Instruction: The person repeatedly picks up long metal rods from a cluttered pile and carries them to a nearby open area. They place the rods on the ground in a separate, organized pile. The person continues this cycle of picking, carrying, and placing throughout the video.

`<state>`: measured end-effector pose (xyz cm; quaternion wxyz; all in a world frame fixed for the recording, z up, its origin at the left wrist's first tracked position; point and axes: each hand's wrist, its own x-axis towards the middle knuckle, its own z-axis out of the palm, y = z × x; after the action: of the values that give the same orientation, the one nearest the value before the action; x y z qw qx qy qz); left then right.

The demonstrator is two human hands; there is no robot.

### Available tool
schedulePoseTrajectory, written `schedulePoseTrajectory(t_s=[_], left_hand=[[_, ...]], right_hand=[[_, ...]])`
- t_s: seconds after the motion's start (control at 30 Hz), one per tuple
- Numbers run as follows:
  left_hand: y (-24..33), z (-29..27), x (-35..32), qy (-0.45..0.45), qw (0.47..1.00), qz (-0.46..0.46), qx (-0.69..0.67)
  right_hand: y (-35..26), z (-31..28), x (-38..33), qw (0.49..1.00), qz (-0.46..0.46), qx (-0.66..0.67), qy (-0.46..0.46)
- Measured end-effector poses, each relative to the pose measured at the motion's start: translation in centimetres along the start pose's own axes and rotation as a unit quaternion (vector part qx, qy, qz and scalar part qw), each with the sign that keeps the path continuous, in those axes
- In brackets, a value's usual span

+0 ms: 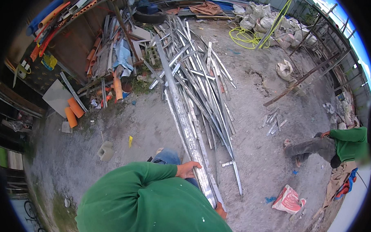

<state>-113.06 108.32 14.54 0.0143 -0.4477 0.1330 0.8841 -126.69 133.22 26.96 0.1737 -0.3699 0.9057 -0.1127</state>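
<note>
Long silver metal channels point(181, 109) run from the upper pile down toward me, slanting across the middle. My left hand point(187, 169) is closed around the near part of them, with its thumb on the top face. Farther down, at the near end, my right hand point(220, 210) grips the same channels from the right side; part of its fingers is hidden by the metal and my green sleeve. How many pieces lie in my grip I cannot tell. Beyond and beside them spreads a tangled pile of metal channels point(210, 94) on the gravel ground.
A person point(348, 142) in a green top sits at the right. Short metal offcuts point(273, 120), a red-and-white bag point(289, 199) and a concrete block point(106, 151) lie about. Orange pipes point(73, 111) stand left. A yellow hose point(245, 38) and white sacks point(262, 21) are at the back.
</note>
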Motion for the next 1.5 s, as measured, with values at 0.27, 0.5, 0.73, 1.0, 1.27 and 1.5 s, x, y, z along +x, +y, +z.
schedulePoseTrajectory(t_s=[0.27,0.5,0.73,1.0,1.27,1.5], left_hand=[[14.9,-4.7,2.4,0.062,0.998,-0.007,0.015],[37.5,-4.6,5.4,0.034,0.981,0.183,0.053],[50.8,-11.5,8.5,0.265,0.884,0.334,0.192],[23.2,-31.7,-1.0,0.333,0.75,0.047,0.57],[-11.5,-46.2,-13.0,0.263,0.783,-0.162,0.54],[-15.3,-36.5,-13.8,0.371,0.856,0.022,0.359]], right_hand=[[-9.6,5.2,9.8,0.999,0.0,0.036,-0.006],[-23.1,4.6,28.9,0.999,-0.027,0.021,-0.004],[-38.8,6.8,44.4,0.974,-0.093,-0.195,0.059],[-21.9,17.1,28.1,0.987,-0.074,-0.001,-0.142],[19.9,27.4,-3.0,0.861,0.376,-0.012,-0.342],[30.3,30.5,-16.4,0.895,0.226,0.073,-0.378]])
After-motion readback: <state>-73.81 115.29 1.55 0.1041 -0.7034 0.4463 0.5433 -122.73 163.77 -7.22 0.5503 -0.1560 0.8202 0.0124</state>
